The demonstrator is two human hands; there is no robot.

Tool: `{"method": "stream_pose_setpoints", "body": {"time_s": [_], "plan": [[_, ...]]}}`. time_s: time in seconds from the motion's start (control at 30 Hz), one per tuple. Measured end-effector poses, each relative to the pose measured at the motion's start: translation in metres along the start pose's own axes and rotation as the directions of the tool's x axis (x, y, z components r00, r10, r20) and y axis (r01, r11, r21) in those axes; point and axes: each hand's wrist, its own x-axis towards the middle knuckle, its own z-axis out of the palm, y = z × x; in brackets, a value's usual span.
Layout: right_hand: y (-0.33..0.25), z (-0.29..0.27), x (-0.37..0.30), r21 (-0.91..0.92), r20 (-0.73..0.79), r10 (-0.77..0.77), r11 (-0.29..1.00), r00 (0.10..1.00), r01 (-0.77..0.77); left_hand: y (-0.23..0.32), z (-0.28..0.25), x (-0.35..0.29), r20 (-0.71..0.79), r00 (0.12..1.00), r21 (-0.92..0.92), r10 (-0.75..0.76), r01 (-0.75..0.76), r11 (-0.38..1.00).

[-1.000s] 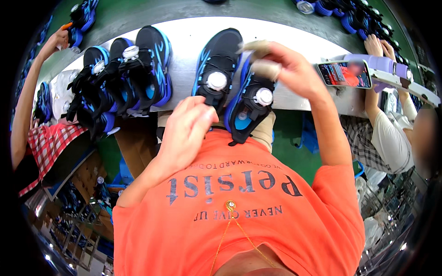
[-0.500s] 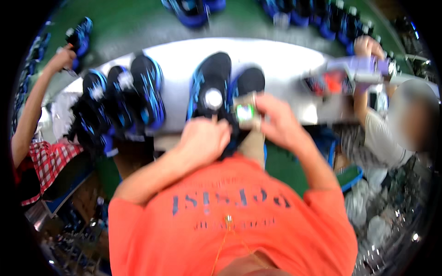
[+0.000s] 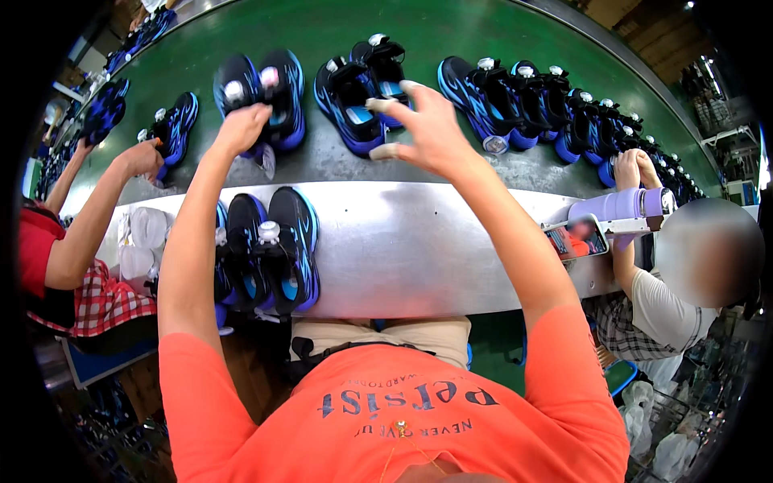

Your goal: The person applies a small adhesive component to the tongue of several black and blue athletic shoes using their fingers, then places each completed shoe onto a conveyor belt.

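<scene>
My left hand (image 3: 244, 129) is closed on the near end of a black-and-blue sneaker (image 3: 233, 90), slightly blurred, on the green surface. Its mate, another black-and-blue sneaker (image 3: 282, 97), stands against it on the right; both carry round white pieces on top. My right hand (image 3: 427, 129) is open, thumb and fingers spread, with pale coverings on some fingertips. It hovers beside a second pair of sneakers (image 3: 345, 105), whose openings show light-blue insoles. Whether a fingertip touches that pair, I cannot tell.
Several sneakers (image 3: 294, 241) stand on the metal ledge (image 3: 386, 249) at left. More sneakers (image 3: 483, 101) line the green surface (image 3: 386, 32) at right. A phone (image 3: 578, 240) and purple bottle (image 3: 616, 206) sit at the ledge's right end. Co-workers' hands (image 3: 145, 159) work on both sides.
Both my hands have moved from close to my body out over the green surface. The sneakers between them on the ledge are gone from there. My right hand has opened; the view has shifted.
</scene>
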Motion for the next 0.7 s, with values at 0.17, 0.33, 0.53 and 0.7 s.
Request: {"method": "stream_pose_setpoints", "body": {"time_s": [0.17,0.33,0.53,0.7], "plan": [[0.039,0.036,0.028,-0.301,0.248,0.068,0.953,0.966,0.010,0.021,-0.022,0.023,0.298,0.949,0.139,-0.107,0.067,0.988],[0.013,-0.004,-0.007,0.066,0.170,0.073,0.994,0.983,-0.085,0.173,-0.088,-0.031,0.096,0.959,-0.595,-0.266,0.269,0.758],[-0.118,-0.057,-0.143,0.314,0.225,-0.081,0.950,0.971,0.007,0.276,-0.041,-0.157,0.354,0.869,-0.794,-0.345,0.475,0.380],[-0.160,-0.041,-0.174,0.490,0.242,0.018,0.860,0.970,-0.138,0.247,-0.016,-0.138,0.333,0.900,-0.579,-0.282,0.431,0.692]]}}
